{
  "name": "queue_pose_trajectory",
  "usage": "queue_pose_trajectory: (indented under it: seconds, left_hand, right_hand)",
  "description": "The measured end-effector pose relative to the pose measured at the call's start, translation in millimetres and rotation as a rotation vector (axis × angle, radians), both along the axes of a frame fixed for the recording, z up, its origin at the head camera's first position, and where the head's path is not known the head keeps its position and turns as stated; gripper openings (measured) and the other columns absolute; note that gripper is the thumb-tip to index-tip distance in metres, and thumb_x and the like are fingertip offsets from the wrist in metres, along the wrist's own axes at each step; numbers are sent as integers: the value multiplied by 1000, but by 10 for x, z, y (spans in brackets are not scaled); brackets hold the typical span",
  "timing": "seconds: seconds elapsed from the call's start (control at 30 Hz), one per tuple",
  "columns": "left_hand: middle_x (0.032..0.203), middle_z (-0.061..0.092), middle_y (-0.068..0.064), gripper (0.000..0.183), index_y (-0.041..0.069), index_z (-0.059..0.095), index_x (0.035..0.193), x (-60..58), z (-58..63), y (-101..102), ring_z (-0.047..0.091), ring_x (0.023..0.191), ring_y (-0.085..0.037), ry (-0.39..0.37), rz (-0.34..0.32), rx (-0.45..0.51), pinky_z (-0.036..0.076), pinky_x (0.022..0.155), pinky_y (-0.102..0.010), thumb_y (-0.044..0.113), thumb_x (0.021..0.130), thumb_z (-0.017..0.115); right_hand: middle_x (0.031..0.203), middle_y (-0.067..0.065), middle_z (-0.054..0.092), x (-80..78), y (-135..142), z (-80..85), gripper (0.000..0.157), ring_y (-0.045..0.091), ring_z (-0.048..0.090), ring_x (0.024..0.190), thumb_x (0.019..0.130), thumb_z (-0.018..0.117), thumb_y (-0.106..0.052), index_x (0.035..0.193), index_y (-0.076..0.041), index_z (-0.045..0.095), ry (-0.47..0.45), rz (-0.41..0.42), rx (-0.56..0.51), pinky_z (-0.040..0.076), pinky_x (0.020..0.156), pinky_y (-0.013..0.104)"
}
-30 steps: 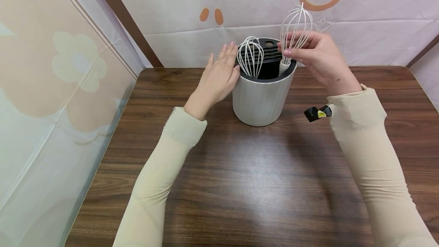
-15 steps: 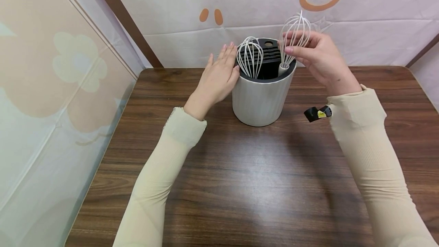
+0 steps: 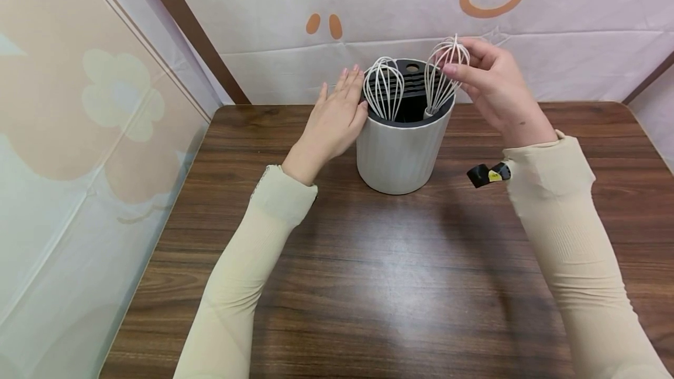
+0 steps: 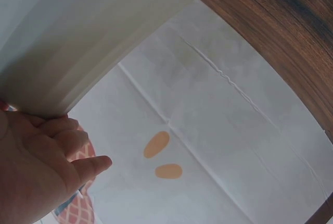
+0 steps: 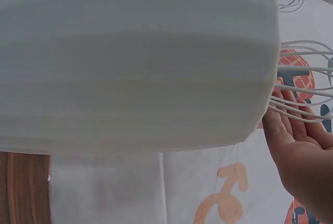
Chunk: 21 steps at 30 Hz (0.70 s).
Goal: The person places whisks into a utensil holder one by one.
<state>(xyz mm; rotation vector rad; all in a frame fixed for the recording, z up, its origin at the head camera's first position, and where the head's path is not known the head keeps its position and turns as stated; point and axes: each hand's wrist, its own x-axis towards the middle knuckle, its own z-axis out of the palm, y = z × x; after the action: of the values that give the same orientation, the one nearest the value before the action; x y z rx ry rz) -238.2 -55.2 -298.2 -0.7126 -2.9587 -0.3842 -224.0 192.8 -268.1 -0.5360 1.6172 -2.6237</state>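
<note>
In the head view a white ribbed utensil holder (image 3: pixel 397 159) with a black slotted top (image 3: pixel 412 79) stands on the table. My left hand (image 3: pixel 334 116) rests against its left side, fingers extended. One whisk (image 3: pixel 387 91) leans in the left of the open compartment, its white wires up. The right whisk (image 3: pixel 434 93) is at the compartment's right, handle mostly hidden inside. My right hand (image 3: pixel 492 78) holds its wire loops between thumb and fingers. The right wrist view shows these wires (image 5: pixel 304 53) beside the right hand (image 5: pixel 299 153), with the holder wall (image 5: pixel 140 78) filling much of the picture.
A brown wood-grain table (image 3: pixel 389 285) bears the holder near its back edge. Behind it hangs a white printed cloth (image 3: pixel 274 16), with another cloth panel (image 3: pixel 63 151) on the left. A black strap (image 3: pixel 479 175) sticks out from the right cuff.
The right whisk has sunk lower into the holder and shifted slightly left, my right hand following at its wires. My left hand and the other whisk have stayed in place.
</note>
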Motion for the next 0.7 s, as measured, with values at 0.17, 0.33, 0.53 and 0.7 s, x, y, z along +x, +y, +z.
queue_pose_trajectory:
  seconds: [0.17,0.33,0.53,0.7]
  left_hand:
    - [157,10,-3,56,7,13,152,-4,-9,6,1,143,-13,-1,0,4,1,114,-43,31,102,23]
    - [157,8,-1,57,8,13,152,-13,-11,-4,0,143,-13,-9,0,4,-1,114,-42,32,102,23]
    - [157,6,1,58,9,13,152,-28,-42,-61,-1,142,-10,-6,-10,-1,-2,114,-38,36,102,21]
    - [157,10,-1,58,7,14,152,-33,-51,-120,1,143,-10,15,-17,21,1,115,-39,37,102,22]
  right_hand:
    - [98,16,65,12,17,12,26,19,62,90,81,64,14,106,8,64,-39,-22,-62,50,82,25]
    - [100,17,63,16,41,5,25,21,61,92,83,63,12,107,10,64,-50,-33,-70,50,84,26]
    - [102,19,65,25,97,-20,23,24,63,98,84,63,8,107,10,64,-67,-60,-76,50,86,27]
    - [103,15,66,24,193,-79,24,24,62,100,86,65,0,109,7,65,-59,-112,16,48,89,26]
